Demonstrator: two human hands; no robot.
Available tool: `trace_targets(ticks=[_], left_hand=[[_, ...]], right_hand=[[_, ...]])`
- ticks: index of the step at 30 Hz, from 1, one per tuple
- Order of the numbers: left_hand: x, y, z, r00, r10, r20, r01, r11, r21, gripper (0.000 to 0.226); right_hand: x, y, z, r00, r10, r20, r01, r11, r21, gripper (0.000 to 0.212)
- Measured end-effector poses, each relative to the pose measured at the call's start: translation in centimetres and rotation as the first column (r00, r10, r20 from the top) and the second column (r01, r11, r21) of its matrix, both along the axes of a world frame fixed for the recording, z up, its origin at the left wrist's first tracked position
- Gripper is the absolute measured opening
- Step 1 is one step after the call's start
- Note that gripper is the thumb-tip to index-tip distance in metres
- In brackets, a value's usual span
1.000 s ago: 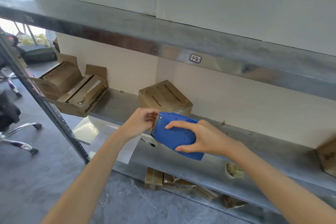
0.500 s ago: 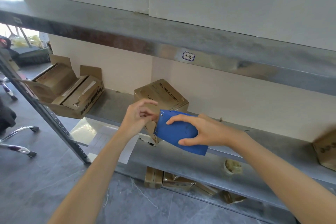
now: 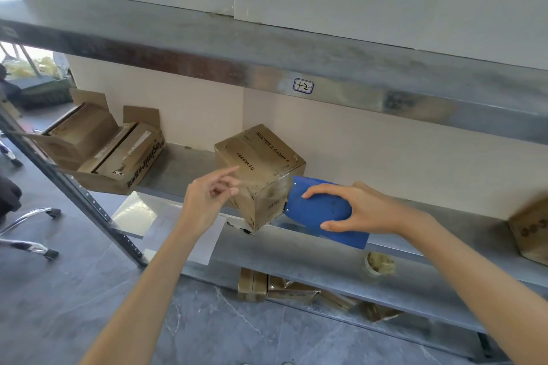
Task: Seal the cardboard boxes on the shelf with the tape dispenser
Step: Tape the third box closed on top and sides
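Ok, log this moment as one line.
step: taping box | right hand: grips tape dispenser at box | left hand: beside box, hold unclear | box: on shelf

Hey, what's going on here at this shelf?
A person is taping a small brown cardboard box on the grey metal shelf. The right hand grips a blue plastic tape dispenser, its front end against the box's right side. The left hand hovers at the box's front left, index finger out; whether it holds tape is unclear. An open cardboard box sits further left.
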State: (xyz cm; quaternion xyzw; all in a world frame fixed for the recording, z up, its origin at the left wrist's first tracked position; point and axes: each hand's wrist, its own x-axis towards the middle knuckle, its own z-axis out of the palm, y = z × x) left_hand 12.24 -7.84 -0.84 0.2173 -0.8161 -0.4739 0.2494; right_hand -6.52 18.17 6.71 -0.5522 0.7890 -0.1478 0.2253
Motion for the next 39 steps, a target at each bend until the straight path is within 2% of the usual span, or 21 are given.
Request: trace_targets(ticks=[4,12,24,31,35,39], left_hand=[[-0.1,0.8,-0.9,0.999,-0.031,-0.019,0.03,0.999,-0.042,0.049],[-1.8,1.4,-1.9,0.999,0.022,-0.025,-0.024,0.995,-0.102,0.04],[-2.2,3.0,-4.6,0.973,0.072,-0.219,-0.116,0.974,-0.196,0.041],[-3.4,3.4,-5.1,0.968,0.179,-0.175,-0.229,0.917,-0.327,0.044],[-3.2,3.2,-5.6,0.975,0.144,-0.166,-0.192,0.926,-0.324,0.049],[-3.7,2.7,-5.1,0.96,0.212,-0.182,-0.268,0.887,-0.377,0.041]], right_hand=[[-0.3,0.7,0.0,1.0,0.005,-0.025,-0.005,1.0,0.004,0.047],[-0.8,1.0,0.0,0.999,0.0,-0.052,0.001,1.0,0.022,0.046],[-0.9,0.6,-0.3,0.999,-0.036,-0.035,0.037,0.999,0.024,0.047],[-1.1,0.5,-0.8,0.998,-0.034,-0.048,0.035,0.999,0.013,0.048],[-1.1,0.4,-0.7,0.998,-0.031,-0.052,0.032,0.999,0.01,0.048],[-0.9,0.2,-0.8,0.998,-0.028,-0.065,0.03,0.999,0.025,0.048]])
